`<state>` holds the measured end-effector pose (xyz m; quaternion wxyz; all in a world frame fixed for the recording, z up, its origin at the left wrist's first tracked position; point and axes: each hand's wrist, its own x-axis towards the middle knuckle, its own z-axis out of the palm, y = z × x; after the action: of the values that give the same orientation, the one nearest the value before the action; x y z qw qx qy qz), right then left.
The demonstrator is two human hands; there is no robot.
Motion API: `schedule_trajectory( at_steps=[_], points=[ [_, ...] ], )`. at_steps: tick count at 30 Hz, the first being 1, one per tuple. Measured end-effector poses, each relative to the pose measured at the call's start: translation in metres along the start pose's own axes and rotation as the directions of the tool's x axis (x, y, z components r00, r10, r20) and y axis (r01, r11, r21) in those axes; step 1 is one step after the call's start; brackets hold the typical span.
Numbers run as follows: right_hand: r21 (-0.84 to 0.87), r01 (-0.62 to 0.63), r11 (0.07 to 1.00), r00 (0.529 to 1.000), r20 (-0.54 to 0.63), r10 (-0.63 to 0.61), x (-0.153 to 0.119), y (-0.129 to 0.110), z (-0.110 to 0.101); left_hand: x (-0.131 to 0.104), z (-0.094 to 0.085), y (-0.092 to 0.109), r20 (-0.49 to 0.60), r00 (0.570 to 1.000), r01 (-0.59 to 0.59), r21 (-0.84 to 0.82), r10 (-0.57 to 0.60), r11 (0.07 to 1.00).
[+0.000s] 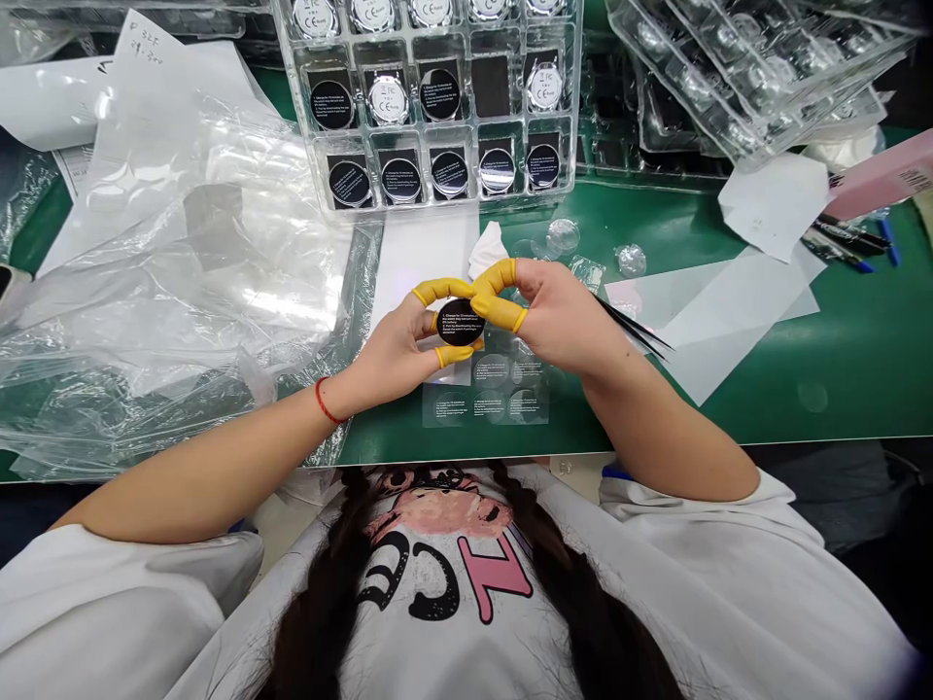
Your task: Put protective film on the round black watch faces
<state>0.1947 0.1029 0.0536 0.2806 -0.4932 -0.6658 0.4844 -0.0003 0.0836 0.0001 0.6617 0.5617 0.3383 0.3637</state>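
Note:
My left hand [400, 345], with yellow finger cots on its fingertips, holds a round black watch [461, 322] by its rim. White printed lines show on the watch's upturned face. My right hand [543, 301], also in yellow finger cots, pinches at the watch's upper right edge. Whether a film lies between those fingertips is hidden. Black tweezers [633, 327] stick out behind my right hand, tips pointing right; their other end is covered by the hand. Below the watch, a clear sheet of round printed films [491, 403] lies on the green table [583, 423].
A clear plastic tray [575, 107] of watches, some black-faced and some silver, stands ahead. More trays [736, 68] are stacked at the back right. Crumpled clear plastic bags [277, 282] cover the left side. Paper sheets [729, 311], pens [846, 243] and a pink box [885, 180] lie at the right.

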Motion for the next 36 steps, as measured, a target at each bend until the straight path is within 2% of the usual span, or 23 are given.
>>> schedule_trajectory(
  at_steps=[13,16,18,20,23,25,28,31,33,36],
  points=[
    [-0.091,0.027,0.996,0.998,-0.048,-0.031,-0.003,-0.001,0.004,0.0,0.001,0.001,0.002,1.0,0.001,-0.011,-0.001,1.0],
    [-0.151,0.082,0.985,0.994,-0.053,-0.091,-0.002,-0.003,0.001,0.001,0.001,0.002,0.008,1.0,0.008,-0.025,-0.008,1.0],
    [-0.261,0.119,0.958,0.984,-0.096,-0.149,-0.001,0.0,-0.01,0.003,0.001,0.003,0.003,1.0,0.023,-0.033,-0.023,0.999],
    [-0.431,0.067,0.9,0.971,-0.179,-0.158,0.002,0.012,-0.027,0.005,0.001,0.004,-0.01,0.999,0.051,-0.034,-0.051,0.998],
    [-0.63,-0.169,0.758,0.952,-0.303,-0.039,0.005,0.043,-0.052,0.008,0.001,0.005,-0.037,0.993,0.11,-0.044,-0.112,0.993],
    [-0.684,-0.259,0.682,0.943,-0.332,0.025,0.007,0.064,-0.061,0.009,0.001,0.004,-0.048,0.989,0.137,-0.061,-0.14,0.989],
    [-0.699,-0.266,0.664,0.939,-0.343,0.016,0.006,0.079,-0.062,0.009,-0.001,0.001,-0.044,0.988,0.144,-0.065,-0.147,0.988],
    [-0.68,-0.27,0.681,0.923,-0.385,-0.018,0.002,0.067,-0.053,0.008,-0.001,-0.001,-0.049,0.989,0.141,-0.044,-0.143,0.989],
    [-0.66,-0.206,0.722,0.919,-0.385,-0.09,-0.002,0.049,-0.042,0.008,-0.001,-0.001,-0.054,0.99,0.129,-0.035,-0.13,0.991],
    [-0.578,0.082,0.812,0.917,-0.275,-0.288,-0.012,0.025,-0.014,0.009,0.001,0.001,-0.041,0.991,0.124,-0.032,-0.125,0.992]
  ],
)
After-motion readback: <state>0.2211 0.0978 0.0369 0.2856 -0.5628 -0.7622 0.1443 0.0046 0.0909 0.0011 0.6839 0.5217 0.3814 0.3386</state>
